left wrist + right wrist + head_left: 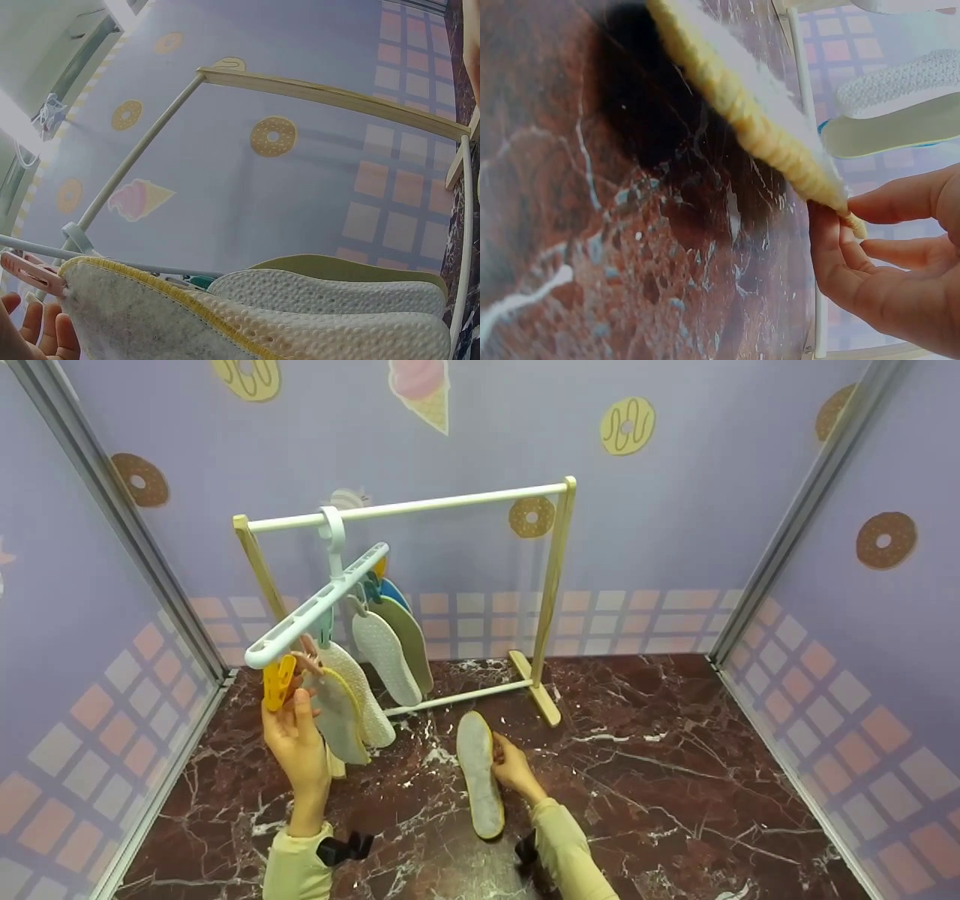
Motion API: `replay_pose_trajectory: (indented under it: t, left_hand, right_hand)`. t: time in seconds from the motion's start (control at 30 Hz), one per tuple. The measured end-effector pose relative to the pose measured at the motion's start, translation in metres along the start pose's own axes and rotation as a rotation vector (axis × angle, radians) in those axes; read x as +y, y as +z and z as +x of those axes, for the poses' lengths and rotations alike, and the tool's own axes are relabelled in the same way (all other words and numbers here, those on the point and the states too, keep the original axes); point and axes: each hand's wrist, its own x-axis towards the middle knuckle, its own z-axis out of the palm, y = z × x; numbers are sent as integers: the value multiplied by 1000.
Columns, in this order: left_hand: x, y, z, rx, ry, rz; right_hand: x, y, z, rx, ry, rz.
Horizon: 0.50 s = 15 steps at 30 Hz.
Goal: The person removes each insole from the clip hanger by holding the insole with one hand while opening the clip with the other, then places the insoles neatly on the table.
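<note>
My left hand (296, 742) is raised at the near end of the clip hanger (315, 604), right by a yellow clip (277, 682). Its fingers are loosely bent and apart in the left wrist view, beside a pink clip (34, 274). That clip grips the top of a grey insole (150, 315) with yellow edging. Over the tabletop, my right hand (517, 769) pinches the edge of another grey insole (480, 780), also edged in yellow. The right wrist view shows thumb and fingertips on this insole's yellow edge (757, 131).
The hanger hooks over the white top bar (450, 502) of a wood-sided rack. White textured insoles (386, 656), an olive insole (409, 637) and a blue one (394, 592) hang from it. The rack's right foot (536, 690) rests on the dark marbled tabletop (675, 787). Patterned walls enclose it.
</note>
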Motion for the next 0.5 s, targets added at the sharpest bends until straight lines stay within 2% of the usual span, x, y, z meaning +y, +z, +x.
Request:
replay_pose_trajectory:
  t: [0.1, 0.17, 0.27, 0.33, 0.4, 0.43, 0.47, 0.5]
  left_hand:
    - [1, 1, -1, 3, -10, 4]
    - [1, 1, -1, 6, -11, 5]
    - [1, 1, -1, 12, -6, 14]
    - [0, 0, -1, 12, -3, 26]
    - [0, 0, -1, 7, -1, 32]
    - [0, 1, -1, 5, -1, 37]
    - [1, 1, -1, 1, -1, 45]
    - [1, 1, -1, -2, -1, 50]
  right_hand:
    - [-8, -2, -3, -1, 0, -6]
    - [-44, -15, -9, -33, 59, -23]
    - [-103, -40, -19, -51, 48, -2]
    - [-138, -54, -23, -78, 114, 4]
    - [-148, -58, -25, -65, 90, 23]
    - [-152, -60, -25, -73, 103, 38]
    - [-154, -61, -25, -96, 150, 34]
    - [-149, -59, -24, -101, 147, 29]
